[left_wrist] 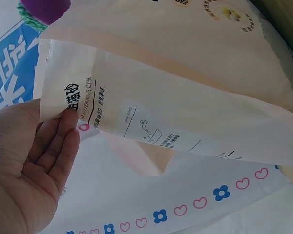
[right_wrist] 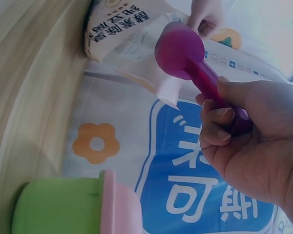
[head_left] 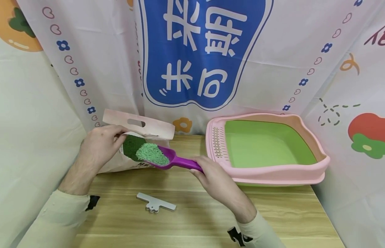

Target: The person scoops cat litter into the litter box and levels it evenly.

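A purple scoop (head_left: 187,163) heaped with light green cat litter pellets (head_left: 152,154) is held by its handle in my right hand (head_left: 218,179). Its blade overlaps the mouth of the cat litter bag (head_left: 127,163), whose inside shows dark green. My left hand (head_left: 100,146) pinches the bag's rim at the left, thumb and fingers on the paper edge. In the left wrist view, printed lettering runs along the bag's side (left_wrist: 136,112) beside the fingertips. From the right wrist view, the underside of the scoop (right_wrist: 180,51) faces the camera and hides the pellets.
A litter box (head_left: 273,174) with a pink rim and green basin stands on the right of the wooden table (head_left: 198,213). In front of the bag lies a white sealing clip (head_left: 156,202). A printed curtain (head_left: 273,69) hangs close behind.
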`<state>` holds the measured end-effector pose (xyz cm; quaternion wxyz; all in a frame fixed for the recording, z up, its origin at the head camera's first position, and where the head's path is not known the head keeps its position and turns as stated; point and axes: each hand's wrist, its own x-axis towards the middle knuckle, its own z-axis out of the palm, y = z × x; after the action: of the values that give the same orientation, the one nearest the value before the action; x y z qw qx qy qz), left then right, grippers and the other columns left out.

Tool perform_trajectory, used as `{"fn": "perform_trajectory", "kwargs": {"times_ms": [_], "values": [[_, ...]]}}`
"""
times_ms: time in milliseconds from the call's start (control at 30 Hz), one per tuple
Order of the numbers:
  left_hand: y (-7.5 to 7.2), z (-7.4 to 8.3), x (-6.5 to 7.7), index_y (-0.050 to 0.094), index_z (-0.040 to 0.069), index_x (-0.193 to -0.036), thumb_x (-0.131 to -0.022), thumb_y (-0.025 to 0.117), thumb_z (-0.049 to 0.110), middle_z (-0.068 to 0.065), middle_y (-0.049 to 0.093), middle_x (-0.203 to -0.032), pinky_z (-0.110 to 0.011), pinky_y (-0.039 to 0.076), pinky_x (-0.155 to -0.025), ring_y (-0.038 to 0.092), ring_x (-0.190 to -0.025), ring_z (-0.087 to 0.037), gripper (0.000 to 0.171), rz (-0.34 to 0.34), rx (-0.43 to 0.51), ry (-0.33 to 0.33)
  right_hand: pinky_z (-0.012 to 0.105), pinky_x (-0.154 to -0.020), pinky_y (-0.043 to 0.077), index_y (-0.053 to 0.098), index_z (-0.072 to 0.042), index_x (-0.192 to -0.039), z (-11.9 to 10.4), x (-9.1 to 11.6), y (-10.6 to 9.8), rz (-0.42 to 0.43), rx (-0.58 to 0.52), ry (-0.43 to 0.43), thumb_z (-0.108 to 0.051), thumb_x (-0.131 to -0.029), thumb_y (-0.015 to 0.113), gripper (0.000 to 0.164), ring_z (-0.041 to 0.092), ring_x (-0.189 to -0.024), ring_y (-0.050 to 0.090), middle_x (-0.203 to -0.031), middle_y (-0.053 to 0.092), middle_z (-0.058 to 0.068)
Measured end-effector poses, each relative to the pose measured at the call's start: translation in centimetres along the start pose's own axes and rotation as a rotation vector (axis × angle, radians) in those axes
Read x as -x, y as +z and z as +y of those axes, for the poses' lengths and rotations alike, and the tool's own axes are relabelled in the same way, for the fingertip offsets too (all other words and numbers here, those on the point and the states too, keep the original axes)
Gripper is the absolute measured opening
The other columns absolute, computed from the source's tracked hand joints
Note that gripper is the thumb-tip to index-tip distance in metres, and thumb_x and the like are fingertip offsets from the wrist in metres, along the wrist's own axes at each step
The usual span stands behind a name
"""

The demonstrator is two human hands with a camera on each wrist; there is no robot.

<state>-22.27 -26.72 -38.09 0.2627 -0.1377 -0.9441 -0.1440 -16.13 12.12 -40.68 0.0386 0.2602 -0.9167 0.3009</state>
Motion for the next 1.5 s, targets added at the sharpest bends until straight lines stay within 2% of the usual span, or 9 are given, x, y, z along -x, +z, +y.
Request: {"fn": "perform_trajectory", "kwargs": {"times_ms": [200, 533, 767, 933, 1067, 1233, 1500], "values": [[0.0, -0.1, 0.0, 0.089, 0.008, -0.113, -0.107, 0.080, 0.009, -0.019, 0.090, -0.106, -0.039, 0.050, -0.057, 0.067, -0.067, -0.024, 0.011, -0.008, -0.003, -0.005, 0.037, -0.091, 0.065, 0.078, -0.013, -0.138, 0.1, 0.9, -1.4, 0.025, 0.017, -0.020, -0.021, -0.117, 0.074, 0.023, 0.012, -0.100, 0.068, -0.117, 0.080, -0.002], [0.0, 0.0, 0.0, 0.089, 0.008, -0.112, -0.105, 0.080, 0.007, -0.017, 0.089, -0.103, -0.041, 0.050, -0.058, 0.067, -0.068, -0.023, 0.011, 0.014, 0.007, 0.011, 0.037, -0.089, 0.065, 0.079, -0.014, -0.140, 0.8, 2.3, -3.2, 0.061, 0.027, 0.005, -0.018, -0.115, 0.076, 0.025, 0.011, -0.094, 0.065, -0.109, 0.075, -0.002], [0.1, 0.0, 0.0, 0.089, 0.007, -0.113, -0.105, 0.081, 0.007, -0.018, 0.089, -0.104, -0.043, 0.052, -0.060, 0.068, -0.069, -0.024, 0.011, 0.007, 0.002, 0.013, 0.032, -0.083, 0.063, 0.078, -0.013, -0.140, 1.4, 2.9, -4.6, 0.077, 0.020, 0.011, -0.017, -0.116, 0.075, 0.025, 0.010, -0.091, 0.064, -0.108, 0.073, -0.002], [0.1, 0.0, 0.1, 0.089, 0.007, -0.114, -0.105, 0.081, 0.007, -0.018, 0.089, -0.104, -0.044, 0.052, -0.060, 0.068, -0.069, -0.024, 0.011, 0.010, 0.005, 0.015, 0.028, -0.077, 0.057, 0.078, -0.013, -0.135, 2.1, 3.1, -5.6, 0.095, 0.017, 0.043, -0.018, -0.117, 0.074, 0.020, 0.011, -0.087, 0.060, -0.103, 0.070, -0.001], [0.1, 0.0, 0.1, 0.089, 0.007, -0.114, -0.105, 0.081, 0.007, -0.019, 0.089, -0.105, -0.045, 0.053, -0.061, 0.069, -0.070, -0.025, 0.012, 0.015, 0.009, 0.016, 0.034, -0.083, 0.062, 0.077, -0.010, -0.140, 2.9, 3.3, -6.3, 0.117, 0.026, 0.060, -0.018, -0.117, 0.073, 0.025, 0.015, -0.093, 0.065, -0.113, 0.076, 0.004], [0.2, 0.0, 0.1, 0.089, 0.006, -0.114, -0.105, 0.082, 0.007, -0.019, 0.089, -0.106, -0.046, 0.054, -0.062, 0.069, -0.070, -0.025, 0.012, 0.016, 0.008, 0.019, 0.047, -0.091, 0.067, 0.075, -0.005, -0.146, 3.9, 3.4, -7.4, 0.147, 0.032, 0.091, -0.019, -0.119, 0.071, 0.031, 0.024, -0.104, 0.073, -0.132, 0.081, 0.015], [0.2, 0.0, 0.2, 0.089, 0.006, -0.115, -0.105, 0.082, 0.006, -0.020, 0.089, -0.108, -0.050, 0.057, -0.063, 0.071, -0.072, -0.026, 0.012, 0.007, 0.005, 0.014, 0.041, -0.083, 0.059, 0.072, 0.002, -0.149, 5.3, 3.4, -9.0, 0.173, 0.042, 0.151, -0.018, -0.120, 0.069, 0.035, 0.024, -0.095, 0.066, -0.124, 0.078, 0.018]]}}
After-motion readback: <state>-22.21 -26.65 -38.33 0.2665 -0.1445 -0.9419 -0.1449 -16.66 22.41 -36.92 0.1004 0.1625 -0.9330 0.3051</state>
